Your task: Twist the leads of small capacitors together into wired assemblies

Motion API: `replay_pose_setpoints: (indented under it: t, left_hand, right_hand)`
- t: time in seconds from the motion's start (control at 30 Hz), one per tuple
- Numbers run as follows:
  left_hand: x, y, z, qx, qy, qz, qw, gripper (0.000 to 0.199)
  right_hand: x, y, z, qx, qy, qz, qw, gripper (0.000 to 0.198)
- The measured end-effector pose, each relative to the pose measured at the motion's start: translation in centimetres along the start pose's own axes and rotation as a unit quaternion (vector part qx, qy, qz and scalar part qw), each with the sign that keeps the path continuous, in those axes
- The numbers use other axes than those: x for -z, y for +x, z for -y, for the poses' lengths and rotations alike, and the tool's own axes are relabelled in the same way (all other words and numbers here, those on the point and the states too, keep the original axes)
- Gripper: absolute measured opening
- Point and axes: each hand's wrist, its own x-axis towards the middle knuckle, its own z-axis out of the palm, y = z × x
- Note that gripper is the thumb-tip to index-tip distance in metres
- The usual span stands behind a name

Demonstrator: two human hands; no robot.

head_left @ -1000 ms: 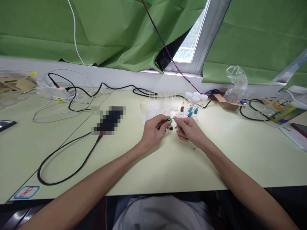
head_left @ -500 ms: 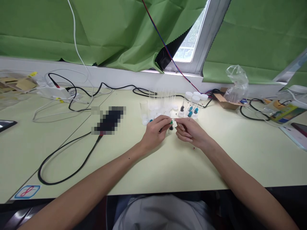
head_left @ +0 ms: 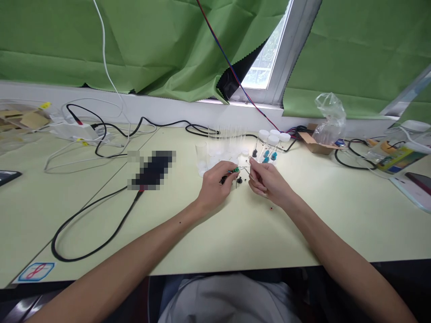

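Note:
Between thumb and fingers, my left hand [head_left: 218,180] pinches a small green part [head_left: 236,169] with a thin metal shaft sticking out to the right. Facing it, my right hand [head_left: 267,178] is closed on a thin metal rod [head_left: 247,171], which looks bent; its exact kind is too small to tell. The rod's end is close to the green part, and I cannot tell whether they touch. Below, between the hands, a small black part [head_left: 239,180] lies on the table. A tiny red piece [head_left: 271,208] is nearer to me, below my right hand.
Clear tubes with white caps [head_left: 272,140] hold black and blue parts behind my right hand. Several clear open tubes [head_left: 227,139] stand behind my left hand. A blurred dark device [head_left: 153,170] with a black cable lies left. A cardboard box [head_left: 316,142] is at the back right.
My right hand has drawn slightly away from the green part, so more of the metal rod shows. The left hand keeps its pinch; the view has shifted slightly.

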Motion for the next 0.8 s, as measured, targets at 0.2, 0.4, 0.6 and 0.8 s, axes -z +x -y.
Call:
replay_pose_setpoints:
  t: [0.2,0.4,0.6,0.8]
  left_hand:
    - [-0.2,0.1,0.2,0.086,-0.085,-0.01,0.993,0.01]
    - [-0.3,0.2,0.1,0.13,-0.112,-0.048,0.984,0.013]
    - [-0.2,0.4,-0.2,0.188,-0.178,-0.065,0.964,0.018]
    - [-0.5,0.4,-0.1,0.202,-0.188,-0.078,0.958,0.022]
  right_hand:
    - [0.3,0.3,-0.4,-0.003,-0.015,0.004,1.0,0.052]
    - [1.2,0.8,-0.8,0.087,-0.124,-0.138,0.979,0.041]
    - [3.7,1.8,-1.9,0.172,-0.463,-0.236,0.837,0.013]
    - [4.4,2.9,-2.5,0.117,-0.648,-0.143,0.739,0.032]
